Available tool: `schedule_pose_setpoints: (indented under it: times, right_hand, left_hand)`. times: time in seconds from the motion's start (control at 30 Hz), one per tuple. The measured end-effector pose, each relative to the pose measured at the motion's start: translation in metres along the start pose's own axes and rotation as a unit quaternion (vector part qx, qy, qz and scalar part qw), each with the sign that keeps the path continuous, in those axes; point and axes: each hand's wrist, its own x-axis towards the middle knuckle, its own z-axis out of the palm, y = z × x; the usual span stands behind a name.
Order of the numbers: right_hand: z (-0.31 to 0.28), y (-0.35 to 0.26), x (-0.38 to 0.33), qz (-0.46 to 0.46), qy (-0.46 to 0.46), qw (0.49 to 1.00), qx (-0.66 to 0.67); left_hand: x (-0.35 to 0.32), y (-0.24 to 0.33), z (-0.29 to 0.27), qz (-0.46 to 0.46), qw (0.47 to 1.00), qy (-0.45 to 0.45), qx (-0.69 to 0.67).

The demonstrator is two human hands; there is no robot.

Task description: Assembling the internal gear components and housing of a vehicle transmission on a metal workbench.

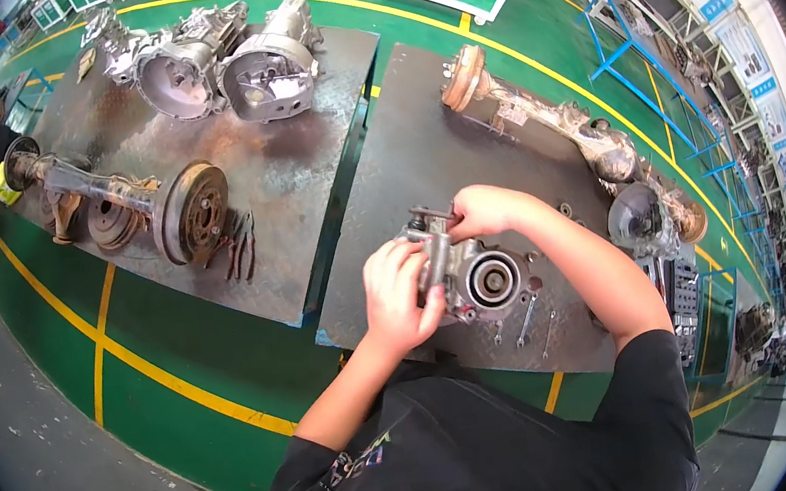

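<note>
Gear housing (476,279) is sitting near the worktop's (421,154) front edge, work seemingly midway, with left hand (398,289) fingers closing around a T-handle wrench (434,245) and right hand (487,209) gripping its crossbar, spanners (525,320) lying alongside.

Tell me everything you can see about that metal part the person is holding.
The metal part is a grey, cast-looking housing with a round opening ringed in bright metal facing the camera. It rests at the near edge of a dark steel table. The left hand grips a T-shaped tool set into it; the right hand holds the top.
</note>
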Motion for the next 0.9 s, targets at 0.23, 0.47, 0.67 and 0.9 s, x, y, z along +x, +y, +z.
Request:
schedule_pose_setpoints:
  times: [0.23, 0.47, 0.67, 0.9]
  right_hand:
    - [0.013, 0.006, 0.011, 0.051, 0.01, 0.998, 0.045]
    - [0.01, 0.007, 0.018, 0.053, 0.023, 0.996, 0.063]
    - [0.012, 0.003, 0.02, 0.052, 0.028, 0.998, 0.027]
    - [0.02, 0.015, 0.021, -0.026, 0.043, 0.993, 0.11]
  left_hand:
    - [0.012, -0.017, 0.016, 0.039, 0.999, 0.004, -0.034]
    - [0.006, -0.022, 0.021, 0.047, 0.998, 0.037, -0.025]
    - [0.006, -0.022, 0.017, 0.05, 0.998, 0.037, -0.023]
    - [0.005, -0.018, 0.016, 0.05, 0.998, 0.033, -0.023]
